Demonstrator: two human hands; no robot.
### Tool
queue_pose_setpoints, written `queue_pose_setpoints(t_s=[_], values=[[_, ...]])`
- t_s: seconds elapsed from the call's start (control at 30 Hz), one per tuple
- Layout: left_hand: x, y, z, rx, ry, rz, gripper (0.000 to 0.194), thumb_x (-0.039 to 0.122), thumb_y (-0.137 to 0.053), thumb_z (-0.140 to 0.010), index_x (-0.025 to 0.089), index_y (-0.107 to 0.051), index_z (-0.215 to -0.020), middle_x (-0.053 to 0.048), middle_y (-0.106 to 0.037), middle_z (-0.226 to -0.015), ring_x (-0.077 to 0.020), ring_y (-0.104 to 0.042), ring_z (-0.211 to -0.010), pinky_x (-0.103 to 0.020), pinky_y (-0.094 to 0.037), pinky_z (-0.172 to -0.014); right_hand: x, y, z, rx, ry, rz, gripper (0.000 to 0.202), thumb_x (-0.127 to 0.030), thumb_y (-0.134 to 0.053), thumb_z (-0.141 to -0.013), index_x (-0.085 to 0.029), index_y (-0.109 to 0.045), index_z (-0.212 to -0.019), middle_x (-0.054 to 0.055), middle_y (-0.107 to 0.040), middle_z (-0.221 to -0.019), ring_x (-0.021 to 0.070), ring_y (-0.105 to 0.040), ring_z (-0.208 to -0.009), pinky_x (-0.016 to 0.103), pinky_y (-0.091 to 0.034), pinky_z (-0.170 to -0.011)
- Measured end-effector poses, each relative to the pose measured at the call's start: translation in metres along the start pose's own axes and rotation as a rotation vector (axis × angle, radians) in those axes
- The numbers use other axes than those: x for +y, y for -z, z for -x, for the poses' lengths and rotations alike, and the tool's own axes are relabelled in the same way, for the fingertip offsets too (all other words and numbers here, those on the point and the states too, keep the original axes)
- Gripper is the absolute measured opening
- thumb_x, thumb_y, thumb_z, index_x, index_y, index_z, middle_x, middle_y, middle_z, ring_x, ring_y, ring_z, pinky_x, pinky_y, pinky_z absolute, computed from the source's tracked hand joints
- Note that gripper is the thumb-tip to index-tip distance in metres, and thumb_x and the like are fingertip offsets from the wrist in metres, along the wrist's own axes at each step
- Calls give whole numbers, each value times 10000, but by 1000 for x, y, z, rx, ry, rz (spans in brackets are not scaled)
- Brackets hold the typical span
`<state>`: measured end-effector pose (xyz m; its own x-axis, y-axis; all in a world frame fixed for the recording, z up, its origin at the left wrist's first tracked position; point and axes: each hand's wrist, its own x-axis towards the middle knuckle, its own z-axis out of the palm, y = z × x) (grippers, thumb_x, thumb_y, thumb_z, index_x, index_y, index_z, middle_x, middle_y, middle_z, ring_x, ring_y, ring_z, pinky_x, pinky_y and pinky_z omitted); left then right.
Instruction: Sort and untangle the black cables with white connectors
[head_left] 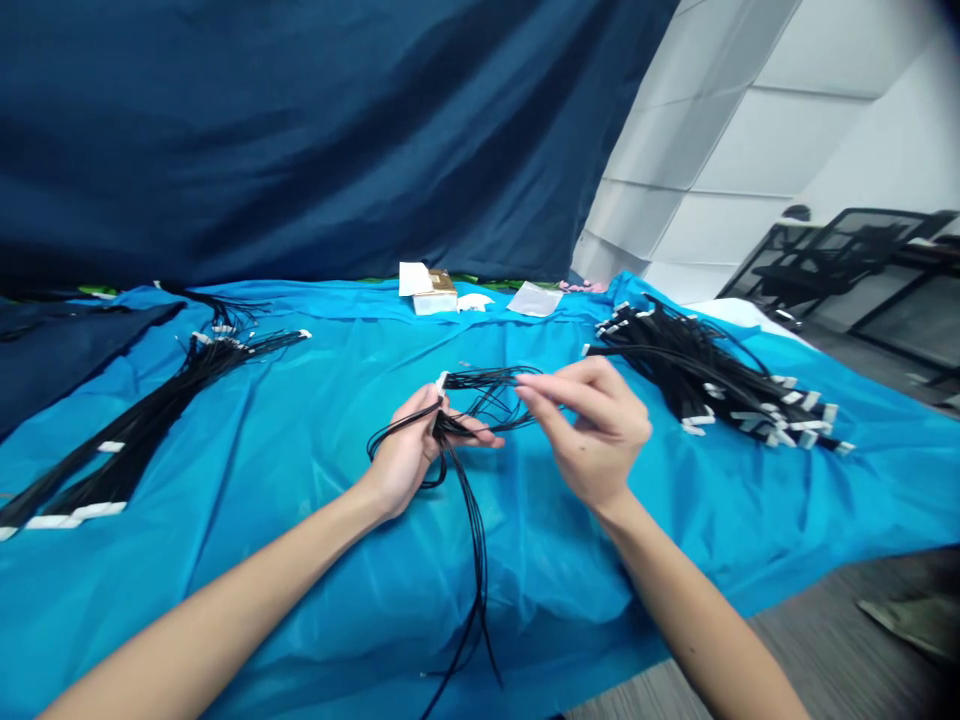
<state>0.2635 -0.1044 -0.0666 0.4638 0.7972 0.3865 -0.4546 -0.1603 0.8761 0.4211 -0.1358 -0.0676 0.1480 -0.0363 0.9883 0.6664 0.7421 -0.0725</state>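
Near the middle of the blue-covered table, my left hand (409,450) is closed round a bundle of thin black wires (474,520) with white connectors (442,382) at its upper end. Some of the wires loop out to the right, and others hang down toward the front edge. My right hand (600,420) is to the right of the left one, thumb and index finger pinched at the right end of the looped wires. The fingertips cover what exactly they pinch.
A pile of black cables (705,370) with white connectors lies at the right, another bundle (161,400) at the left. At the back are a small open box (435,298) and a clear plastic bag (535,299). The blue cloth (315,600) is wrinkled.
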Motion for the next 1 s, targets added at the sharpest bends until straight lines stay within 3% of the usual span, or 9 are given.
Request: queue_pose_setpoints(t_s=[0.07, 0.17, 0.47, 0.63, 1.0], values=[[-3, 2, -2, 48, -61, -32, 224, 376, -576, -758, 174, -509, -689, -45, -658, -647, -216, -654, -644, -360, -510, -678, -4, -4, 3, -115, 79, 41, 92, -169, -648, -732, -226, -675, -799, -13, -529, -619, 93, -467, -571, 258, -380, -515], [-7, 6, -4, 117, -130, -89, 231, 386, -623, -718, 173, -536, -689, -25, -636, -636, -183, -639, -668, -277, -507, -629, -6, -8, 5, -177, 125, 69, 31, -167, -632, -741, -176, -655, -723, -4, -540, -602, 93, -451, -558, 276, -366, -540], [-10, 7, -4, 132, -180, -157, 262, 435, -554, -763, 186, -491, -715, 17, -600, -627, -166, -630, -723, -290, -503, -693, -6, -10, 7, -165, 103, 86, 44, -170, -623, -738, -177, -626, -695, -11, -547, -609, 92, -442, -559, 275, -360, -562], [-12, 8, -3, 110, -167, -213, 290, 473, -512, -778, 188, -475, -741, -5, -629, -669, -202, -632, -793, -339, -496, -733, -6, -10, 6, -169, 93, 67, 46, -170, -620, -742, -180, -629, -698, -12, -540, -599, 92, -439, -555, 274, -360, -556], [-12, 9, -3, 101, -189, -256, 303, 474, -488, -797, 181, -490, -719, -19, -656, -739, -187, -633, -802, -315, -490, -752, -8, -10, 6, -193, 72, 55, 60, -165, -624, -740, -162, -632, -681, -3, -542, -589, 95, -431, -554, 275, -359, -552]])
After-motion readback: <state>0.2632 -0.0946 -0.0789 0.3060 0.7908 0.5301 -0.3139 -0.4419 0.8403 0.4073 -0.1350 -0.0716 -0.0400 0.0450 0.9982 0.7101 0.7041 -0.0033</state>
